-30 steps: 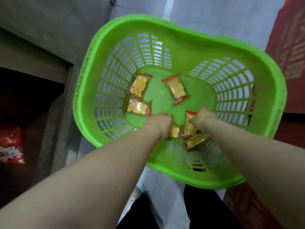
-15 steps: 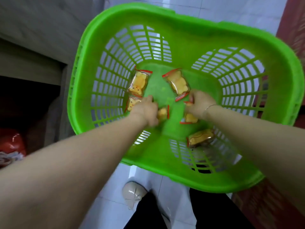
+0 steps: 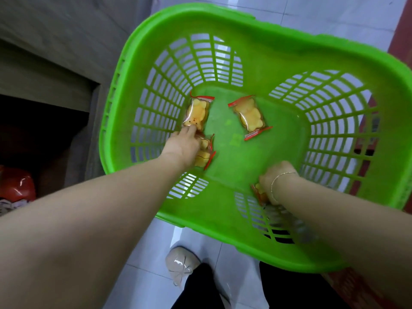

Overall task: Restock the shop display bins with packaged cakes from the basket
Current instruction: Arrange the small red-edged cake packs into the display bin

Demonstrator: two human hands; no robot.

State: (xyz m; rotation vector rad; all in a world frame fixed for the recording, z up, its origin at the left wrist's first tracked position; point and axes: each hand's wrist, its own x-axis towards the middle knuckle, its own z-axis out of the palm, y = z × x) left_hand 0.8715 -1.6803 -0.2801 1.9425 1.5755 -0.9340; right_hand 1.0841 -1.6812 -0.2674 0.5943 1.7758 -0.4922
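A bright green slotted basket (image 3: 263,41) stands on the floor in front of me. On its bottom lie bear-shaped cakes in clear packets with red ends. One packet (image 3: 197,112) lies at the left and another (image 3: 249,117) near the middle. My left hand (image 3: 182,146) holds two packets (image 3: 204,156) under its palm, and its fingertips touch the lower end of the left packet. At the near wall my right hand (image 3: 278,179), with a thin bracelet on the wrist, grips more packets (image 3: 259,192), mostly hidden under it.
A grey shelf unit (image 3: 55,52) with a dark opening runs along the left; a red package (image 3: 15,186) sits low in it. Red cartons (image 3: 401,30) stand at the right. My beige shoe (image 3: 180,264) and dark trouser legs are on the white tiled floor below the basket.
My left hand moved left with its packets to the left cake. My right hand drew back to the near wall and closed over the packet there. The view has also shifted.
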